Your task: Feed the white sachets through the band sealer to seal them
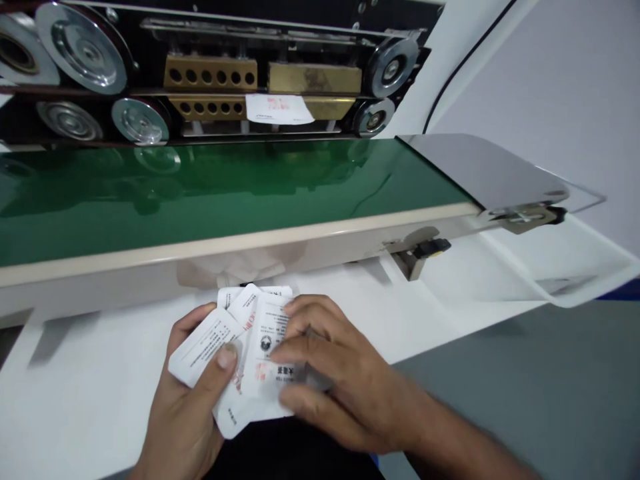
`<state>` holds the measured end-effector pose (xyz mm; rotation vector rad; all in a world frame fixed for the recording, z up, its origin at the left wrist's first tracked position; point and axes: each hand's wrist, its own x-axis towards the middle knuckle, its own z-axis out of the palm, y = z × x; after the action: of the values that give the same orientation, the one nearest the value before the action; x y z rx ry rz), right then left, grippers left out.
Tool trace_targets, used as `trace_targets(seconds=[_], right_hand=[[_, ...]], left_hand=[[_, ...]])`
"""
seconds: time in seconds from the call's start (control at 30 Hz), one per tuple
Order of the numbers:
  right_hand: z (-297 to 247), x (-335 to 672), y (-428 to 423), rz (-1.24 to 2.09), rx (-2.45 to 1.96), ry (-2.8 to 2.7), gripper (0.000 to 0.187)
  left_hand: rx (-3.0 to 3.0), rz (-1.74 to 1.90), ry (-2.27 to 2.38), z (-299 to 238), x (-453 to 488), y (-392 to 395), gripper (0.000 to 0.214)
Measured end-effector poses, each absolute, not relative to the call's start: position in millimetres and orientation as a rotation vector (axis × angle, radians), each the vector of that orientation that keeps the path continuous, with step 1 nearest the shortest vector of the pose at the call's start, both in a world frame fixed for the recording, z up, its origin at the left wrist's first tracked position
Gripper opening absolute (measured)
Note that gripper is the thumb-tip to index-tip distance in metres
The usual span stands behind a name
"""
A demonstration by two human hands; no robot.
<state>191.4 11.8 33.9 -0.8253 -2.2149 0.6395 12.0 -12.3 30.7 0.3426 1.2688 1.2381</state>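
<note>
Several white printed sachets [205, 347] are fanned out in front of me, below the conveyor edge. Black and red lettering shows on them. My left hand [187, 393] is closed around the left side of the bunch, its thumb pressed on top. On the right side, my right hand [345, 373] has its fingers bent over the uppermost sachet [267, 347], thumb at its lower part. The undersides of the sachets are hidden. Away from my hands, another white sachet [279, 110] sticks out between the brass blocks of the machine.
A green conveyor belt [210, 200] crosses the view, with a metal plate [485, 167] at its right end. Behind it are metal wheels [83, 50] and brass blocks [315, 79]. A bracket with a black knob [425, 250] juts out over the white tray [380, 313].
</note>
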Motion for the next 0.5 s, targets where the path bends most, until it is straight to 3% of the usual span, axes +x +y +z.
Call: trace_targets(seconds=[0.07,0.17,0.23,0.37,0.5], right_hand=[[42.6,194.7,14.4,0.628,-0.964,-2.277,0.028],[54.0,197.4,19.0,0.511,-1.094,-2.437,0.061],[58.3,197.4,22.4,0.424,-1.087,-2.555,0.068],[63.5,199.6,26.4,0.438,-1.168,-2.474,0.055],[72.1,209.2,22.4,0.735,-1.36,-2.144,0.037]], left_hand=[[0.343,1.21,1.277,31.9,12.4,-13.2,0.053],[0.364,1.18,1.284,33.0,12.7,-15.2,0.055],[0.384,1.165,1.286,32.8,12.4,-16.1,0.056],[0.365,1.143,1.308,31.4,9.8,-15.9,0.061],[0.305,1.102,1.303,29.2,5.7,-15.5,0.068]])
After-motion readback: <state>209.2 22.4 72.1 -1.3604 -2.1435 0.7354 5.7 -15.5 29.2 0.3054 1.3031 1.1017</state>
